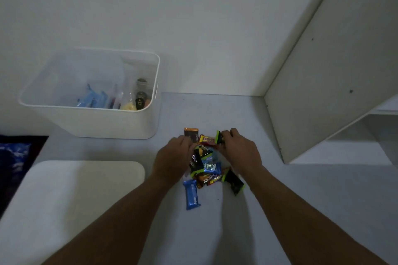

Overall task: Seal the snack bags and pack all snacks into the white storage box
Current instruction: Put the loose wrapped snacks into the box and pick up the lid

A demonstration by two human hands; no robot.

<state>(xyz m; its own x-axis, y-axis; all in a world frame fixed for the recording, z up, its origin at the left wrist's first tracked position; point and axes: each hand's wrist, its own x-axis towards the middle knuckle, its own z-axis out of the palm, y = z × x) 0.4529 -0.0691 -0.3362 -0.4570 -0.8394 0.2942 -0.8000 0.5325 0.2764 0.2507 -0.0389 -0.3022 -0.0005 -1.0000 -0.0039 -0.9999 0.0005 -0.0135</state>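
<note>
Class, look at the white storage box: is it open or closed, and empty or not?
Open and partly filled. The white storage box has no cover on top, and blue packets and clear bags lie at its bottom.

A home room: plain white wall [193,17], white shelving unit [323,82].

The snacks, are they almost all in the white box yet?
Partly. The white box already holds some bagged snacks, with blue packets showing inside. Right now both hands are in the pile of snacks on the table: the left hand gathers from one side, while the right hand pinches a black-and-green packet. That pile and the blue bar are left.
</note>
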